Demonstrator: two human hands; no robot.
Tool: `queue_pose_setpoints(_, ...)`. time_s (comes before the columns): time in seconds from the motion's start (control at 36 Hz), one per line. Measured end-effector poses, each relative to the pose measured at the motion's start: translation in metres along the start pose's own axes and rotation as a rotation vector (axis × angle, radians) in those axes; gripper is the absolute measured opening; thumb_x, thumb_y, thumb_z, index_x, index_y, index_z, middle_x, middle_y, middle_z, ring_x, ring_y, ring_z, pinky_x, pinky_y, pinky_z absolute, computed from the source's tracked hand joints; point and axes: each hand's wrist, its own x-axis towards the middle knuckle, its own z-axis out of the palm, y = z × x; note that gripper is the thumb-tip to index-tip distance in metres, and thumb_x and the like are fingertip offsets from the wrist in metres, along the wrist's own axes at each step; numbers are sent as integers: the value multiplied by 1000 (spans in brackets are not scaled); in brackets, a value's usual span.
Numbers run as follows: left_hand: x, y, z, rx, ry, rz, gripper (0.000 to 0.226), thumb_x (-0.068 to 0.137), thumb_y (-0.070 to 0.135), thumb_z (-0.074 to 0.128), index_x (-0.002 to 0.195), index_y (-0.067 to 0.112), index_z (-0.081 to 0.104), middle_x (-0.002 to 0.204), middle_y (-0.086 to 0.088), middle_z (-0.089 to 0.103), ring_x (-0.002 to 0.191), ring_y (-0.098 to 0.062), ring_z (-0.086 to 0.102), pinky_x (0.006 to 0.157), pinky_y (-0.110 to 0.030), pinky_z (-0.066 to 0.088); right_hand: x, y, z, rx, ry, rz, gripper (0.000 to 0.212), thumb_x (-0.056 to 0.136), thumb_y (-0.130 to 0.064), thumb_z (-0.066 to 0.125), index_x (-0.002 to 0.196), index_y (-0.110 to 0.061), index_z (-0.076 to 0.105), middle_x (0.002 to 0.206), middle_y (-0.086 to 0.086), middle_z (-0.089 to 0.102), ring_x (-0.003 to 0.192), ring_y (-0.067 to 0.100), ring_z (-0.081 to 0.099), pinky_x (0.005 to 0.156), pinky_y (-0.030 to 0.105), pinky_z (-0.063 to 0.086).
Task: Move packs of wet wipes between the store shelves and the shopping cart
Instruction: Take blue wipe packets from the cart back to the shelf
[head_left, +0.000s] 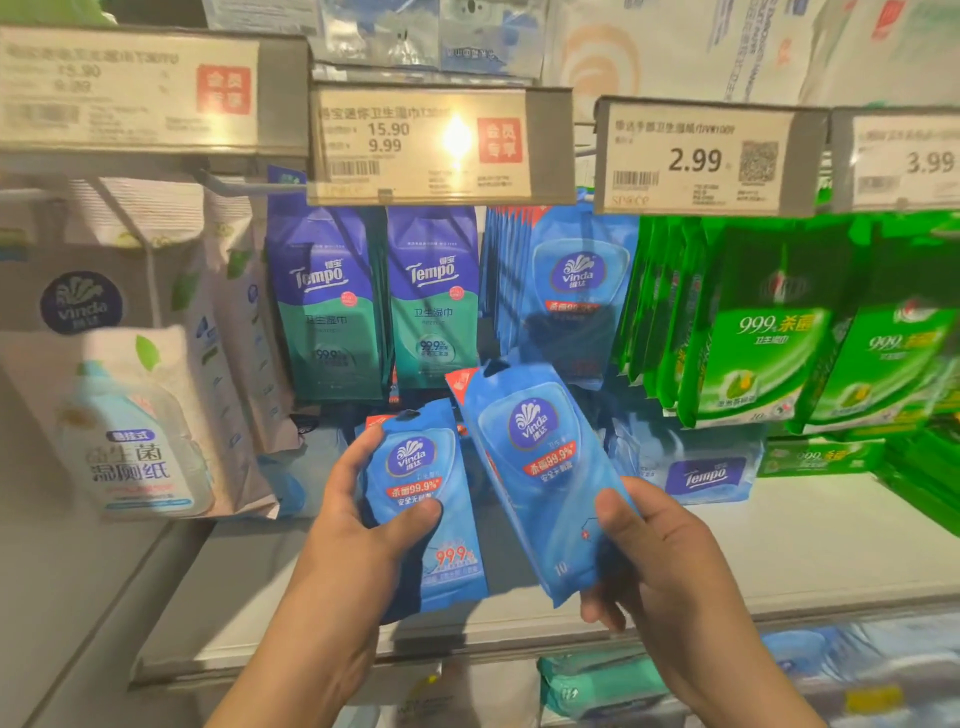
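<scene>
Before a store shelf hung with wipes, your left hand and right hand each grasp a blue Vinda pack above its front edge, likely bound for the unseen cart.

1. Two hands: left hand, right hand.
2. Two blue Vinda packs held, one per hand: left pack, right pack.
3. Two purple-green Tempo packs facing out, hanging.
4. Two green packs facing out, more edge-on beside them.
5. Four price tags.
6. One white Vinda bag.
</scene>
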Motion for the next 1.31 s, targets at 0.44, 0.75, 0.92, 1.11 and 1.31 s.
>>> queue_pose_setpoints(0.44, 4, -3, 5, -10, -59, -15, 70, 85, -13, 64, 125, 44, 57, 99, 0, 78, 80, -22, 75, 72, -43, 60, -5, -56, 8, 54, 78, -397, 43, 66, -64, 82, 85, -27, 71, 62, 6, 62, 34, 22, 52, 39, 19, 38)
queue_pose_setpoints(0.75, 5, -4, 1, -28, -69, -31, 70, 85, -13, 63, 132, 38, 55, 103, 0, 78, 84, -20, 75, 68, -38, 62, 0, -53, 11, 2, 233, -457, 19, 94, -33, 56, 88, -16, 61, 62, 13, 62, 38, 25, 49, 40, 26, 39)
queue_pose_setpoints(0.92, 7, -6, -3, -50, -60, -24, 70, 83, -12, 65, 131, 38, 57, 115, -2, 74, 87, -19, 75, 63, -29, 62, 4, -42, 15, 12, 275, -377, 29, 88, -38, 57, 95, -10, 60, 57, 14, 62, 39, 25, 52, 40, 27, 41)
queue_pose_setpoints(1.11, 9, -7, -7, -61, -43, -27, 71, 83, -12, 65, 132, 39, 57, 121, 1, 72, 97, -20, 73, 62, -28, 61, 13, -23, 24, 43, 323, -256, 35, 88, -39, 57, 92, -5, 61, 66, 16, 68, 43, 25, 61, 41, 26, 45)
queue_pose_setpoints(1.31, 7, -7, -10, -60, -39, -26, 70, 85, -11, 65, 130, 41, 57, 120, 0, 72, 103, -25, 72, 69, -35, 61, 32, -23, 39, 54, 387, -195, 26, 101, -32, 57, 94, -7, 59, 60, 11, 68, 43, 22, 64, 38, 25, 44)
